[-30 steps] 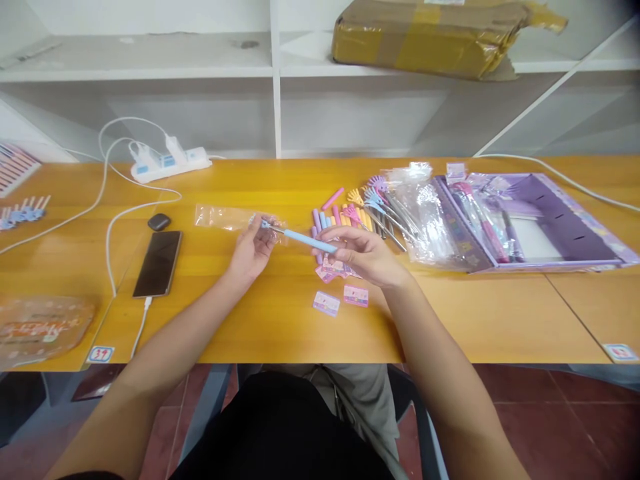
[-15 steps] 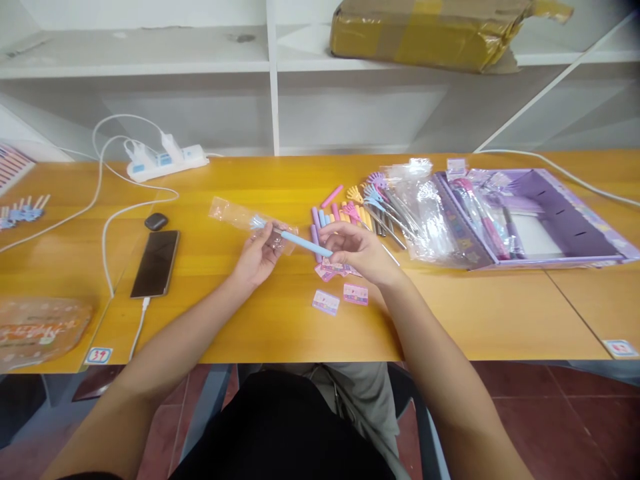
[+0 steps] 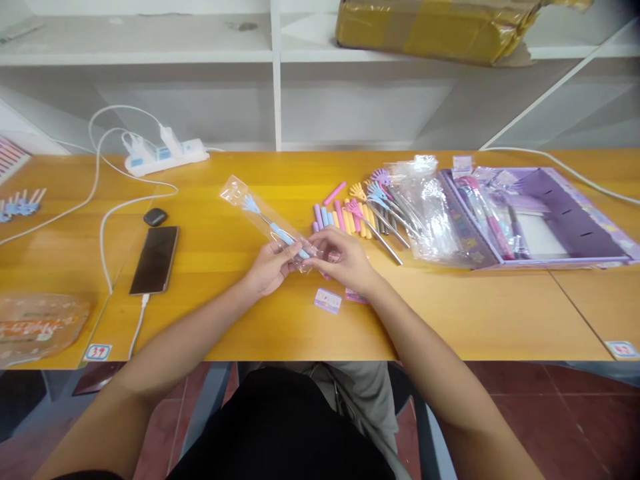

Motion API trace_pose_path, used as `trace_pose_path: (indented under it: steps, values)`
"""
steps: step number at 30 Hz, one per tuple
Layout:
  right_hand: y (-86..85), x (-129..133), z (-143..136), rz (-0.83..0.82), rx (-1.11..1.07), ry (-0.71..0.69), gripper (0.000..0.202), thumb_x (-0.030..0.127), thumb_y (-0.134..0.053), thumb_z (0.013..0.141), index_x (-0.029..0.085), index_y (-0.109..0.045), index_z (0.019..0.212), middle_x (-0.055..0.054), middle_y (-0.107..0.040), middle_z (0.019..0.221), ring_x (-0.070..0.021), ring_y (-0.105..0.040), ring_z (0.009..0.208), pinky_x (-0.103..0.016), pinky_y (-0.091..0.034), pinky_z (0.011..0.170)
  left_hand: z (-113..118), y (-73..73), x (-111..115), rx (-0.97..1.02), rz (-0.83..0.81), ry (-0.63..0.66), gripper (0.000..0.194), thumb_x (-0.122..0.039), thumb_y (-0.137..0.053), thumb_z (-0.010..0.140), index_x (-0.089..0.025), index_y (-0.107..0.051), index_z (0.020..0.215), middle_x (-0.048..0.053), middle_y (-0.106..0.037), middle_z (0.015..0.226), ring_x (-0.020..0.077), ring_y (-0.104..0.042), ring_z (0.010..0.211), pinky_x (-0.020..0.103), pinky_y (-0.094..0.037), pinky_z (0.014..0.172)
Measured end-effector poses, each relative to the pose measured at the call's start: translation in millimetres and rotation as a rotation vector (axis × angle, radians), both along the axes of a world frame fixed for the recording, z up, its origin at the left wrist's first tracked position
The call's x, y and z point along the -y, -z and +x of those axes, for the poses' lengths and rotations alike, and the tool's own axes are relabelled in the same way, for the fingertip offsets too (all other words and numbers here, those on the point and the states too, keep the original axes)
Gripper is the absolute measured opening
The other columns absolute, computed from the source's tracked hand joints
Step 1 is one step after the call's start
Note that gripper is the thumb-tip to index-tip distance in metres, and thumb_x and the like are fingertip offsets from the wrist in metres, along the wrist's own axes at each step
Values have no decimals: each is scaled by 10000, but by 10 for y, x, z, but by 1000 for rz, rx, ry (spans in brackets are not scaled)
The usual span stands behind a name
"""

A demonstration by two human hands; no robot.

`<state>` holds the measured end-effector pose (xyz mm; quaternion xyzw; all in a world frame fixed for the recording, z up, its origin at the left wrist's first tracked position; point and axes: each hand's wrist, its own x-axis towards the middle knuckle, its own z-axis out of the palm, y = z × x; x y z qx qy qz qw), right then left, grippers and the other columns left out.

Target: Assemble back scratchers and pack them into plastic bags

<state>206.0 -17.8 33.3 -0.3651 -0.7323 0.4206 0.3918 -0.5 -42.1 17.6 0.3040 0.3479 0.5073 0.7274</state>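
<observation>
A light-blue back scratcher point(image 3: 281, 233) with a hand-shaped head lies inside a clear plastic sleeve point(image 3: 234, 191), tilted up to the left. My left hand point(image 3: 274, 267) is closed around the sleeve and the scratcher's handle. At the sleeve's lower end, my right hand point(image 3: 345, 259) pinches the plastic edge between thumb and fingers. Just beyond my right hand lie coloured handle tubes point(image 3: 345, 217) and several metal-rod scratchers point(image 3: 385, 193) with hand-shaped heads. A small printed card point(image 3: 328, 301) lies in front of my hands; other cards are partly hidden under the right one.
Clear plastic sleeves point(image 3: 435, 220) are piled beside a purple box point(image 3: 590, 213) holding packed items. To the left are a phone point(image 3: 155, 260) on a charging cable, a black earbud case point(image 3: 155, 217) and a power strip point(image 3: 167, 157). A taped carton point(image 3: 435, 30) sits on the shelf.
The back scratcher has slid deep into the sleeve, its handle now inside too. My left hand has moved down and right to its lower end, and my right hand has come to the sleeve's edge.
</observation>
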Motion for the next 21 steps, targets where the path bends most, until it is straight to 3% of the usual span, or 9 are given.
trace_pose_path:
  steps: [3,8,13,16,18,21]
  values:
    - [14,3,-5,115,72,13,435,608,-845,915,269,-728,1161,-50,-676,984,-205,-640,752,-373,-575,698,8,6,-5,-35,9,-19,432,-441,-1019,732,-130,-832,966,94,-836,971,172,-769,860,268,-615,769]
    - [-7,0,6,187,170,-42,347,484,-784,988,276,-701,1253,-69,-697,1086,-239,-674,900,-417,-599,829,31,24,-13,-92,42,-88,436,-455,-1010,734,-142,-811,963,88,-835,977,194,-772,870,295,-606,777]
    - [-13,24,27,80,125,-129,547,436,-837,946,315,-609,1428,-73,-662,1217,-190,-680,804,-392,-631,768,-14,11,-61,-122,87,-130,438,-505,-971,778,-149,-774,941,56,-803,878,159,-736,770,281,-583,751]
    - [15,20,35,119,84,-142,627,380,-868,921,319,-581,1475,-89,-629,1273,-188,-673,836,-395,-640,789,-41,0,-92,-111,89,-134,447,-514,-973,773,-150,-758,918,43,-787,867,142,-718,740,272,-576,741]
    - [24,12,37,158,68,-148,467,357,-828,958,305,-653,1389,-96,-605,1288,-182,-658,852,-392,-641,794,-45,-1,-103,-108,80,-125,460,-519,-980,761,-149,-759,919,35,-776,857,137,-709,722,269,-571,722]
    - [7,6,35,193,59,-147,119,359,-731,1031,277,-770,1109,-93,-581,1252,-184,-637,869,-390,-638,771,-39,11,-108,-117,68,-111,475,-519,-989,748,-148,-773,954,28,-772,849,137,-705,722,265,-570,711]
